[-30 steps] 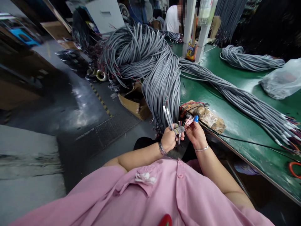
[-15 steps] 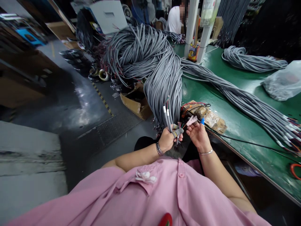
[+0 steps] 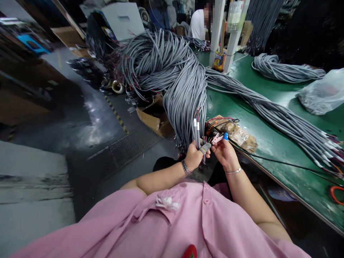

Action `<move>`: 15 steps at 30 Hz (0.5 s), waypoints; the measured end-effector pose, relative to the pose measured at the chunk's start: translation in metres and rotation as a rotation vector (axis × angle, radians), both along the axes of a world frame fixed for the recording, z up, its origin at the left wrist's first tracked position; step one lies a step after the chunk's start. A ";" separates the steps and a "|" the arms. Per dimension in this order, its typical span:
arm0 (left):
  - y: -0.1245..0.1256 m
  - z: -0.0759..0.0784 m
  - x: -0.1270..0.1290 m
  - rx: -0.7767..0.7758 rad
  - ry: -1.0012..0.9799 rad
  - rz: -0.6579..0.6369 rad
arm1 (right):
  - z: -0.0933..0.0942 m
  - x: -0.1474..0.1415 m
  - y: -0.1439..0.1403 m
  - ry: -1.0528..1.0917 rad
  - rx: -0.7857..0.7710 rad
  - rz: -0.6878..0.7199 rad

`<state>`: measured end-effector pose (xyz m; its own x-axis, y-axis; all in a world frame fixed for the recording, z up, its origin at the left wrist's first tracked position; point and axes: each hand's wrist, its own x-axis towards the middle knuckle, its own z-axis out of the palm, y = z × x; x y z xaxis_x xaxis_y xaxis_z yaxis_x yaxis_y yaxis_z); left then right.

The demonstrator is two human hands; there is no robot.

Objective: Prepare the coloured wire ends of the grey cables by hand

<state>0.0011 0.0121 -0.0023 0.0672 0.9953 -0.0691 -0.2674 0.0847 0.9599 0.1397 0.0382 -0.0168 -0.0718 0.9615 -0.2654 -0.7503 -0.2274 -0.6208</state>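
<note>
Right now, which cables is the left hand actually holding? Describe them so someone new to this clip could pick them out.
Start at the big grey cable bundle that spills over the near-left edge of the green table. Just in front of its hanging ends, the left hand grips two grey cables pointing upward. Unlike the hanging mass, these stand upright, each with a white band near its top and coloured wires sprouting above.

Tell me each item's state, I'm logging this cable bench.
left hand: closed around grey cable ends, held upright
right hand: pinching a small pink piece by the wires
cable bundle: draped over the table edge
plastic bag: crumpled on the green table
</note>
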 end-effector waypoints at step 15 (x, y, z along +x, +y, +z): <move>-0.008 -0.004 -0.005 -0.019 0.007 -0.001 | -0.018 0.004 -0.007 0.079 -0.048 0.015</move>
<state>-0.0038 0.0041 -0.0067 0.0681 0.9937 -0.0885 -0.2601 0.1033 0.9600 0.1432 0.0317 -0.0345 -0.1085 0.9463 -0.3044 -0.7929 -0.2671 -0.5477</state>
